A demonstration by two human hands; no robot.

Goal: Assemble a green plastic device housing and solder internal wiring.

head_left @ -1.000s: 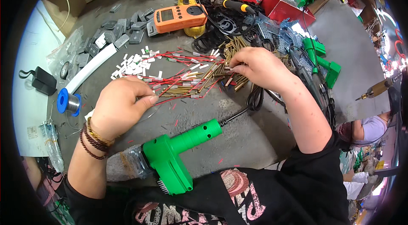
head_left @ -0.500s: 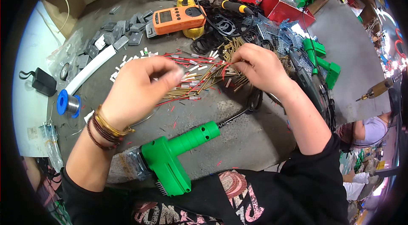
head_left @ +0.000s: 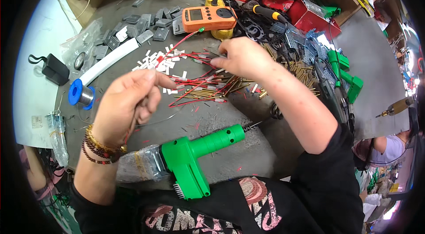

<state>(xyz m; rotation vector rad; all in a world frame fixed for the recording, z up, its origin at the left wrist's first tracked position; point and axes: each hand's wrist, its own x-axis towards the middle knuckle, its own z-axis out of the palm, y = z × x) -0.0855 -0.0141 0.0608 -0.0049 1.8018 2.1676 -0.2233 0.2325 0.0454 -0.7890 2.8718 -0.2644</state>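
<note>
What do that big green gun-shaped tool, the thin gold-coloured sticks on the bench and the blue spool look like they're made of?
The green tool looks like moulded plastic: even matte colour, soft sheen, rounded seams. The thin sticks seem to be metal, perhaps brass, given their yellow glint. The spool has blue rims, probably plastic, around a shiny grey wire winding, likely solder, though that is a guess.

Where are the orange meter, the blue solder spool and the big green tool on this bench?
Orange meter [head_left: 208, 18], head view, on its front face.
Blue solder spool [head_left: 81, 94], head view, on its near flange.
Green tool [head_left: 195, 152], head view, on its body by the handle.
</note>
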